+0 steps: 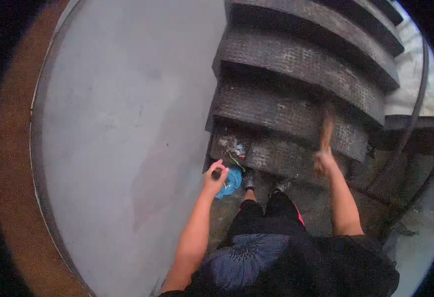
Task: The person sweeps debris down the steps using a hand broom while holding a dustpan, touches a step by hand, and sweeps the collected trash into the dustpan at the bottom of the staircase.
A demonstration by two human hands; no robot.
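Left hand (216, 177): fingers curled shut round a thin dark handle end that pokes out at the top of the fist. Just beside and below it sits a blue plastic dustpan (232, 181), resting on the lowest step edge, at the bottom of the staircase; the handle looks like the dustpan's, join hidden by the hand. Small pile of litter (235, 147), whitish scraps with a green bit, lies on the step just above the dustpan.

Right hand (322, 161): fingers closed round the lower end of a brownish wooden-looking brush or short broom (327, 129), motion-blurred, so shape unclear. It points up and away from the hand, over the second step.

Dark grey textured metal stairs (296, 64) curve upward to the upper right, treads rough and patterned. A dark handrail (415, 99) runs down the right side. Smooth grey curved wall (123, 109) fills the left. Person's two feet in dark shoes (249, 179) stand between the hands at the stair bottom; black shorts with a pink stripe (299, 216), dark shirt below.
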